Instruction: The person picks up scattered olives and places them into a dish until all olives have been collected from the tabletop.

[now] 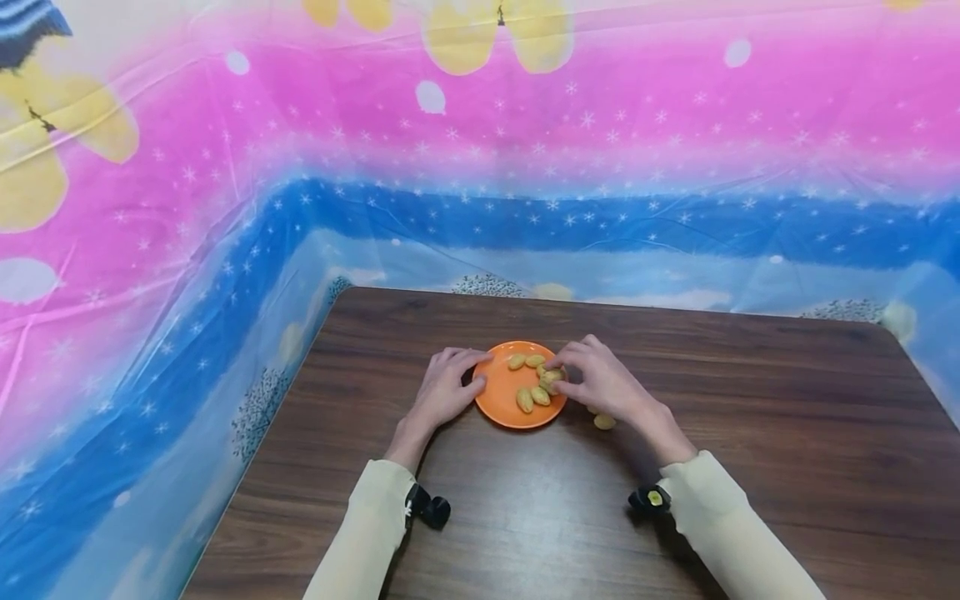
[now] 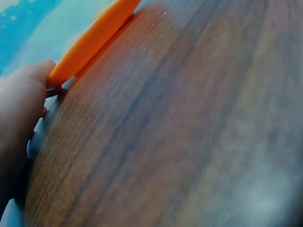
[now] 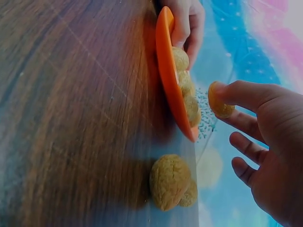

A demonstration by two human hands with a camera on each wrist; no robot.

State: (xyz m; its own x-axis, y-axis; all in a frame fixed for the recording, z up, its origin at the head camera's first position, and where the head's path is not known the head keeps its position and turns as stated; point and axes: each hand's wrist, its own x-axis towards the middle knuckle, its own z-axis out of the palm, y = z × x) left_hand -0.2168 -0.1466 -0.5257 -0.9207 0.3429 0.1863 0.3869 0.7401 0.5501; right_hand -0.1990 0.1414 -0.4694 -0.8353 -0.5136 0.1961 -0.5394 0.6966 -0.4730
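Note:
An orange plate sits on the table with several yellow-brown, oval, nut-like pieces on it. My left hand grips the plate's left rim, thumb towards the front. On the opposite side, my right hand pinches one nut-like piece between thumb and fingertips, just above the plate's right side. The other fingers of that hand are loosely bent in the right wrist view. Two more such pieces lie on the table beside the plate, partly hidden under the right hand in the head view.
The brown wooden table extends around the plate. A pink and blue patterned cloth hangs behind it and along the left side. Dark camera mounts are strapped at both wrists.

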